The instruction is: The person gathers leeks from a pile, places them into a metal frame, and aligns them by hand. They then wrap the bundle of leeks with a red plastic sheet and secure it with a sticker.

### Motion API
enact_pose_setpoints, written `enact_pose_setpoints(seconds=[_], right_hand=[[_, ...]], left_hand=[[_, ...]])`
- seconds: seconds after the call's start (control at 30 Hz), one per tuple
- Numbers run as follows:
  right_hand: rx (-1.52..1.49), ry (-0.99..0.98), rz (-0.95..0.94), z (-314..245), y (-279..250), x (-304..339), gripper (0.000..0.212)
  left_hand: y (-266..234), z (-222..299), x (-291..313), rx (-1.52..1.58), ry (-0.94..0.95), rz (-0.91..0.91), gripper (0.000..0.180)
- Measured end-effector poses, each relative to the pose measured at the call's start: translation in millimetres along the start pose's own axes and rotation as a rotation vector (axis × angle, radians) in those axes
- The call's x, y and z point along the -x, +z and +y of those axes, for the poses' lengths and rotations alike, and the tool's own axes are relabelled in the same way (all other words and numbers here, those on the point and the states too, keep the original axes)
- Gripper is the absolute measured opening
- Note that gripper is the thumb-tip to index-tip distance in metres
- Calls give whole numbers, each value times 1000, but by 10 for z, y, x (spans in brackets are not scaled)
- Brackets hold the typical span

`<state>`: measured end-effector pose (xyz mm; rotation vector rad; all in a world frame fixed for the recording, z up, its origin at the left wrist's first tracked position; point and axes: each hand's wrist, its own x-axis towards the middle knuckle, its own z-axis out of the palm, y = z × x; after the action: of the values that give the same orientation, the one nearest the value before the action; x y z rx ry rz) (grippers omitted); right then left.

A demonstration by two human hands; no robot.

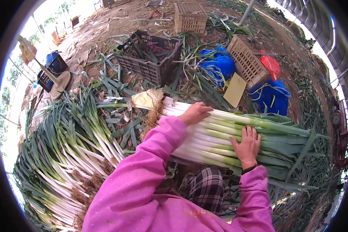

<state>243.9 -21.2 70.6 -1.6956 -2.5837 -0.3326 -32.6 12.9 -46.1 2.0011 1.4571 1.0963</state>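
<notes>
A wide row of leeks [205, 142] lies side by side in front of me, white shafts and brown roots to the left, green leaves to the right. My left hand [197, 113] rests on the white shafts at the far side of the row, its fingers stretched toward the right. Farther right, my right hand [246, 146] lies flat over the greener part, fingers apart. Beside the roots is a pale yellowish wrapped object [144, 99] that I cannot make out. What supports the row is mostly hidden beneath it.
A large heap of leeks [65, 162] spreads at the left. Beyond are a dark plastic crate [149, 65], tan crates [247, 60] [190, 18], blue bags [218, 65], a cardboard piece [234, 89] and a stand with a round base [60, 86]. Leaf scraps litter the ground.
</notes>
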Motion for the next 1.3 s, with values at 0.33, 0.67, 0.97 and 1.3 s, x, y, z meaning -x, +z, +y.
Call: enact_pose_setpoints(seconds=[0.33,0.67,0.97,1.3], right_hand=[[-23,-42,-155,111,-292,-451,53],[-3,16,-369,202,-50,-497,52],[56,-4,-228,156,32,-471,53],[61,-5,-190,166,19,-442,52]], left_hand=[[-118,-145,-23,-69,-158,9,14],[-758,-181,111,-447,-267,-77,29],[-1320,-904,404,-496,-41,-351,15],[-1950,-1223,1224,-747,-722,358,19]])
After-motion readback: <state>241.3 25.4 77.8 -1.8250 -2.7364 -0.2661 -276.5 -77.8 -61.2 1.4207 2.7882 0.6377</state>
